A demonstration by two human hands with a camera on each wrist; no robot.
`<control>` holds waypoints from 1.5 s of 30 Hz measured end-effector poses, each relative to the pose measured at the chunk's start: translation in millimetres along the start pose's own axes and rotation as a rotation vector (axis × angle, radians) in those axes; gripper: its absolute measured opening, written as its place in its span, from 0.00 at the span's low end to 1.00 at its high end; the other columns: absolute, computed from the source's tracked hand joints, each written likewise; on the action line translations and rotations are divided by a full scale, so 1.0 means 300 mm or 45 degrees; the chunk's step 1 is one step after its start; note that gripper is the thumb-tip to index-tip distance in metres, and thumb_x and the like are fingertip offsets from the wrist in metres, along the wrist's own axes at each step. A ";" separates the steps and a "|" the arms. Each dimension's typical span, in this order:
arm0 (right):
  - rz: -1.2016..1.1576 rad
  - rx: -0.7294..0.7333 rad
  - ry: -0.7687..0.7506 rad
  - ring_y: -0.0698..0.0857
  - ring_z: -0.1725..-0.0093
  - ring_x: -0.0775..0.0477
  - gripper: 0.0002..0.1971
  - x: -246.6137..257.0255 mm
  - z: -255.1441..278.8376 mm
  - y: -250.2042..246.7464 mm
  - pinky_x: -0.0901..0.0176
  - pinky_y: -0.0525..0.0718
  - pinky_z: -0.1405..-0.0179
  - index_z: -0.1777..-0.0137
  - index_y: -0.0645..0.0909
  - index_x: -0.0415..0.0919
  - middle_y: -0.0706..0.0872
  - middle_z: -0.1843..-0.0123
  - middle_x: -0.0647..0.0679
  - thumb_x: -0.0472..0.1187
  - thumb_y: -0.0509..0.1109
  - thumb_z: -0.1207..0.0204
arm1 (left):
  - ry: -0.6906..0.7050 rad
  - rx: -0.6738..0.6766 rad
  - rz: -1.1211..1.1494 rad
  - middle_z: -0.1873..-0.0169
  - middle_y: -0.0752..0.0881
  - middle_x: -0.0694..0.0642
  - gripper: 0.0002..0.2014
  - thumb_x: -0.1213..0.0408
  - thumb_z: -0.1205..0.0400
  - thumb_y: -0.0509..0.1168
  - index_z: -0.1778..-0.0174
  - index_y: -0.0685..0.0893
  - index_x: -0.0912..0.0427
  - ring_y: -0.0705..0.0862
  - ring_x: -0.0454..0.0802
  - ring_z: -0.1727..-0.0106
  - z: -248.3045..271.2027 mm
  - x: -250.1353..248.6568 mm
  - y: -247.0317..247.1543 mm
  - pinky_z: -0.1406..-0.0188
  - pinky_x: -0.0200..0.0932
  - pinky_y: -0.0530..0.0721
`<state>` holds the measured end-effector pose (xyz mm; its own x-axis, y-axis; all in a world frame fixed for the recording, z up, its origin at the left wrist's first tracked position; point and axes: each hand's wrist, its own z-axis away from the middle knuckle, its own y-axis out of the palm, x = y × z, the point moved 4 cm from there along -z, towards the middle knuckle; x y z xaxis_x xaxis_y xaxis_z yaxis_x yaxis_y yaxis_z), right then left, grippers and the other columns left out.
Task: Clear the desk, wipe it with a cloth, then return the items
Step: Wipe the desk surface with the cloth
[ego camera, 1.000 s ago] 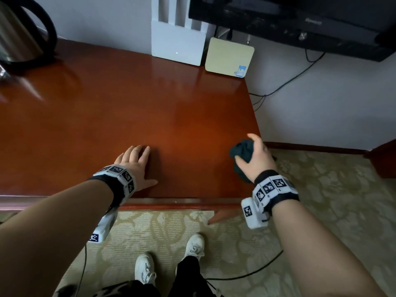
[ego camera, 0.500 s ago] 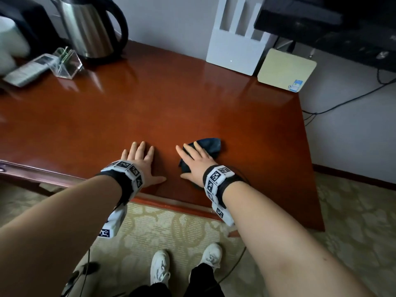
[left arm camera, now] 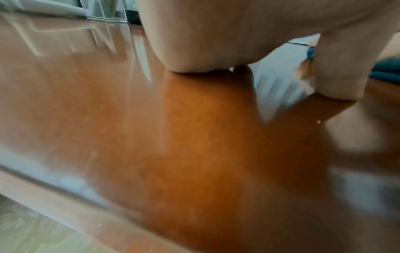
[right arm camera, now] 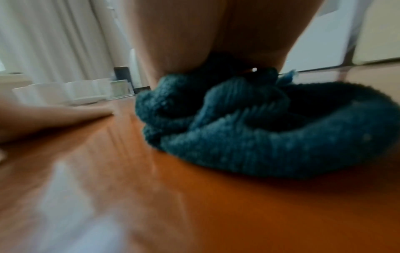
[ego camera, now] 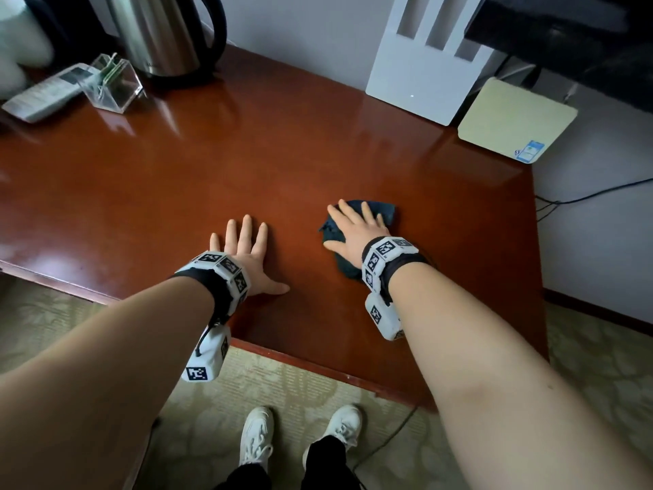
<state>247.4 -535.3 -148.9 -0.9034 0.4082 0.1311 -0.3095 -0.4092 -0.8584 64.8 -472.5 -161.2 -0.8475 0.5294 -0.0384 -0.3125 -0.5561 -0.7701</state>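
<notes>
**Cloth pressed flat on the desk**

The dark blue cloth (ego camera: 357, 235) is pressed onto the red-brown desk (ego camera: 176, 192) under the right hand (ego camera: 357, 229), fingers straight. The left hand (ego camera: 247, 256) is laid flat, fingers spread, just beside it.

Straight beyond the right fingers (ego camera: 353, 215), at the back edge of the table (ego camera: 247, 153), a white router (ego camera: 420, 65) stands upright against the wall (ego camera: 600, 242), one small light glowing low on its face. Just to its right, further from the fingers, a flat beige box (ego camera: 512, 118) leans at the table's corner, a blue sticker (ego camera: 529, 151) in its lower corner. Above both hangs a dark television (ego camera: 565, 40), and thin black cables (ego camera: 583, 196) trail down the wall off to the right. Behind the fingers, patterned pale-green carpet (ego camera: 600, 366) covers the floor. White shoes (ego camera: 256, 438) stand on it, a dark cord (ego camera: 388, 436) beside them. Well left of the left fingers (ego camera: 246, 228), pale curtains (right arm camera: 54, 39) hang.
</notes>
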 end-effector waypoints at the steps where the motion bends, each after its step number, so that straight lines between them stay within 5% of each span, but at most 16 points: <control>1: -0.051 -0.010 0.060 0.41 0.16 0.38 0.34 -0.049 0.001 -0.007 0.39 0.45 0.18 0.17 0.43 0.55 0.42 0.15 0.56 0.59 0.54 0.19 | -0.002 0.008 -0.001 0.20 0.26 0.54 0.59 0.30 0.31 0.64 0.19 0.30 0.50 0.28 0.57 0.19 -0.002 0.001 0.002 0.21 0.60 0.33; 10: -0.294 -0.047 0.795 0.45 0.16 0.35 0.35 -0.495 0.233 0.028 0.37 0.56 0.20 0.17 0.43 0.52 0.42 0.14 0.50 0.57 0.55 0.18 | -0.030 0.050 -0.020 0.20 0.27 0.55 0.60 0.30 0.31 0.64 0.19 0.29 0.50 0.28 0.59 0.19 0.009 -0.007 -0.014 0.21 0.62 0.35; 13: -0.307 -0.031 0.728 0.44 0.16 0.36 0.38 -0.445 0.271 0.028 0.37 0.56 0.20 0.17 0.41 0.51 0.42 0.14 0.49 0.56 0.59 0.19 | -0.058 0.012 -0.007 0.19 0.29 0.55 0.59 0.31 0.31 0.65 0.18 0.32 0.51 0.30 0.59 0.18 0.024 -0.022 -0.028 0.20 0.63 0.37; 19: -0.197 0.027 0.173 0.42 0.16 0.44 0.38 -0.199 0.239 0.048 0.45 0.51 0.18 0.17 0.41 0.53 0.41 0.15 0.54 0.52 0.61 0.19 | 0.147 -0.049 -0.046 0.19 0.28 0.56 0.56 0.32 0.28 0.63 0.19 0.31 0.50 0.27 0.57 0.19 0.042 -0.176 -0.048 0.19 0.60 0.34; 23: -0.144 -0.031 0.296 0.42 0.16 0.42 0.34 -0.292 0.279 0.087 0.36 0.46 0.18 0.18 0.43 0.58 0.41 0.15 0.57 0.54 0.58 0.18 | 0.249 -0.010 -0.162 0.19 0.30 0.55 0.55 0.32 0.28 0.63 0.18 0.33 0.49 0.29 0.57 0.18 0.054 -0.289 -0.011 0.19 0.60 0.35; 28: -0.328 -0.117 0.702 0.46 0.16 0.39 0.30 -0.585 0.441 0.149 0.38 0.55 0.19 0.18 0.46 0.55 0.43 0.15 0.55 0.51 0.55 0.16 | 0.203 0.015 -0.177 0.19 0.29 0.55 0.57 0.33 0.29 0.65 0.18 0.33 0.49 0.30 0.55 0.18 0.051 -0.339 0.015 0.20 0.59 0.35; 34: -0.420 -0.205 1.023 0.70 0.28 0.34 0.28 -0.749 0.618 0.160 0.46 0.73 0.33 0.19 0.56 0.44 0.60 0.20 0.39 0.41 0.59 0.17 | 0.207 0.012 -0.182 0.19 0.31 0.55 0.56 0.33 0.29 0.65 0.18 0.34 0.49 0.31 0.55 0.17 0.052 -0.338 0.007 0.19 0.57 0.37; 39: -0.452 -0.338 0.904 0.76 0.32 0.35 0.26 -0.663 0.614 0.055 0.45 0.77 0.38 0.22 0.61 0.44 0.65 0.25 0.39 0.42 0.61 0.18 | 0.272 -0.012 -0.207 0.17 0.37 0.55 0.47 0.39 0.22 0.62 0.16 0.41 0.50 0.36 0.56 0.16 0.079 -0.318 -0.019 0.17 0.56 0.43; 45: -0.506 -0.425 0.536 0.75 0.31 0.36 0.26 -0.390 0.516 -0.119 0.47 0.78 0.37 0.22 0.61 0.47 0.63 0.23 0.42 0.44 0.62 0.19 | 0.277 -0.039 -0.137 0.16 0.48 0.53 0.39 0.42 0.19 0.58 0.16 0.48 0.50 0.45 0.54 0.16 0.144 -0.182 -0.092 0.17 0.55 0.52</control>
<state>318.3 -694.8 -56.7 -0.5257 0.7871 0.3228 -0.4253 0.0855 -0.9010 101.2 -513.6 -110.4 -0.6967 0.7118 -0.0890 -0.3799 -0.4714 -0.7959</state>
